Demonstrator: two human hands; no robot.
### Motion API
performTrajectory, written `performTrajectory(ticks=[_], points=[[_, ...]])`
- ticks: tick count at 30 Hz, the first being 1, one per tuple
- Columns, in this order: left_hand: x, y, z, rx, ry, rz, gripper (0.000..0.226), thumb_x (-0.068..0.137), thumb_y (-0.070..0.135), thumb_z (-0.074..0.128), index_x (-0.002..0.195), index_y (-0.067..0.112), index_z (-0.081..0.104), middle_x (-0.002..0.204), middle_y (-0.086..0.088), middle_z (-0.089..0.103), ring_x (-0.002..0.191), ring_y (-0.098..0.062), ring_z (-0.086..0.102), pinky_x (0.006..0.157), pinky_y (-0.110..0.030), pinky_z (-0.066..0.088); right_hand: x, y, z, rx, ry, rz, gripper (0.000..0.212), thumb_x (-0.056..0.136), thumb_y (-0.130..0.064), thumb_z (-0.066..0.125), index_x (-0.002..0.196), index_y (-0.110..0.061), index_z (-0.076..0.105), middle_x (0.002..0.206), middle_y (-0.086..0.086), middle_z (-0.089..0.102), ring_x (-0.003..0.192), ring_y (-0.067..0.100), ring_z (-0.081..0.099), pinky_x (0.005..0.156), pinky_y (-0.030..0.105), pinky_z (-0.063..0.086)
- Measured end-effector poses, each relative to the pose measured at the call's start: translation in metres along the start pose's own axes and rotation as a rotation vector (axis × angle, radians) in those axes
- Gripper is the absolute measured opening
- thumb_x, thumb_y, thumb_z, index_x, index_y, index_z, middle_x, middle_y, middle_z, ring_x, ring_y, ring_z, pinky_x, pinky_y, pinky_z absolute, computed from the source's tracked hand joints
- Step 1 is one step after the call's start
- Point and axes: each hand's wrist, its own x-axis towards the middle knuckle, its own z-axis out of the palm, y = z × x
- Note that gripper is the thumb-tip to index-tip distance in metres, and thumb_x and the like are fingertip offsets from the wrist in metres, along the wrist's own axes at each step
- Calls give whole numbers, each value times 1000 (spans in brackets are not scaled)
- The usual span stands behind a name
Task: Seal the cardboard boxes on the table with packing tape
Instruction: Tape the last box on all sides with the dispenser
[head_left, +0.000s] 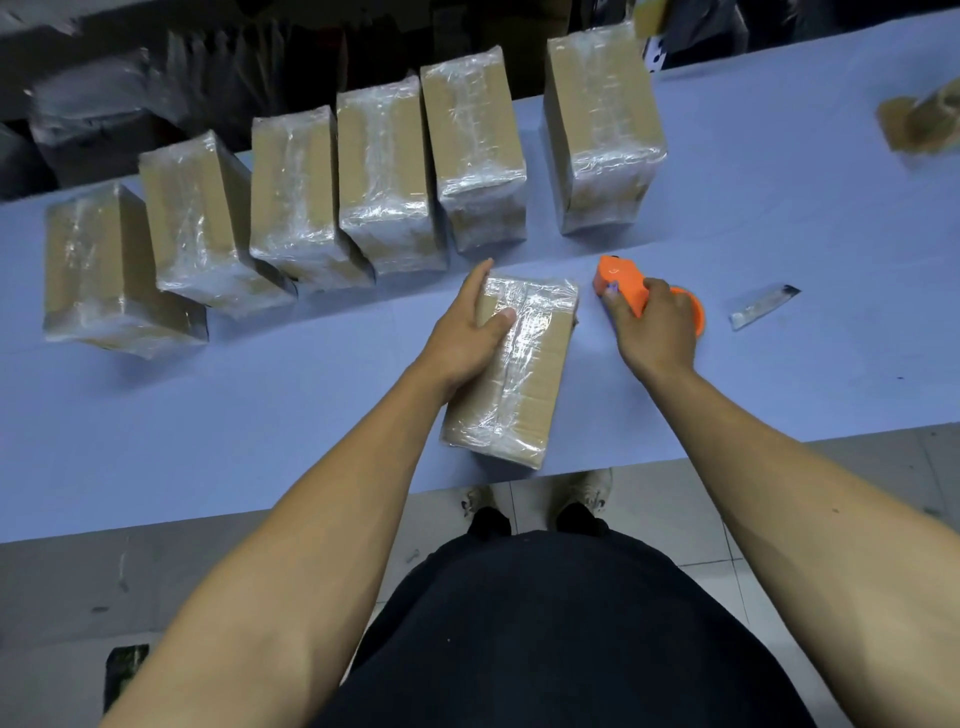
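Stretching from left to right, a long table (260, 405) with a smooth pale lavender-blue top fills most of the head view, its near edge running above a grey tiled floor (675, 499) where the person's shoes (587, 491) show. Six tape-wrapped cardboard boxes (382, 176) stand in a slanting row along the far side, close together, with dark plastic-covered bundles (104, 109) in the dim space behind. Nearer the person lies one more box (524, 374), its top glossy with clear tape; the left hand (467, 332) grips its far left corner, thumb laid over the top. Just beside it, the right hand (652, 327) is wrapped round an orange tape dispenser (623, 283) resting on the surface. A small strip of clear tape (763, 306) lies farther right, and a blurred cardboard piece (919, 119) sits at the far right edge.
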Motion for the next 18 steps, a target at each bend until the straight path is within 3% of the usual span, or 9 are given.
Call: performTrajectory(ticks=[2, 5, 8, 12, 14, 16, 18], points=[[-3, -1, 3, 9, 39, -38, 56, 96, 37, 63, 142, 53, 35, 140, 4, 57, 115, -18, 63, 104, -42, 50, -2, 8, 0, -152, -76, -16, 59, 93, -24, 64, 142, -3, 38, 124, 24, 54, 113, 40, 52, 82, 41, 43], [-6, -2, 5, 21, 55, -55, 47, 92, 37, 66, 129, 50, 40, 131, 2, 56, 103, -18, 65, 96, -40, 54, -5, 10, 3, -242, -101, -76, 68, 87, 1, 57, 148, -5, 29, 100, 16, 55, 89, 34, 53, 66, 38, 39], [-4, 2, 2, 68, 100, -35, 44, 89, 31, 65, 126, 38, 43, 127, 6, 50, 104, -12, 59, 90, -36, 51, -5, 2, -2, -223, -36, -143, 53, 81, 8, 52, 133, -4, 48, 109, 17, 60, 97, 37, 56, 68, 35, 38], [1, 8, 2, 112, 118, -33, 45, 87, 27, 64, 126, 28, 43, 127, 5, 49, 96, -12, 57, 75, -29, 43, -11, -13, -18, -21, 114, -84, 40, 86, -7, 49, 127, -7, 52, 121, 17, 57, 109, 36, 53, 88, 41, 44], [4, 9, 1, 194, 107, -15, 60, 86, 26, 65, 141, 26, 40, 146, 0, 43, 118, -19, 53, 91, -32, 44, -15, -17, -28, 8, 133, -126, 43, 86, -29, 58, 125, -11, 51, 119, 11, 55, 108, 31, 52, 94, 45, 43], [5, 17, 1, 266, 96, 38, 74, 86, 21, 66, 153, 23, 33, 157, -4, 34, 139, -24, 42, 109, -40, 42, -19, -23, -38, -49, 124, -225, 64, 78, -50, 70, 128, -15, 48, 117, 5, 52, 107, 23, 49, 93, 39, 42], [6, 29, 3, 271, 148, 162, 67, 89, 17, 64, 151, 17, 41, 154, -7, 43, 138, -26, 46, 112, -40, 41, -21, -29, -47, -117, 157, -306, 72, 74, -51, 76, 129, -15, 47, 116, 6, 52, 106, 24, 50, 88, 37, 42]])
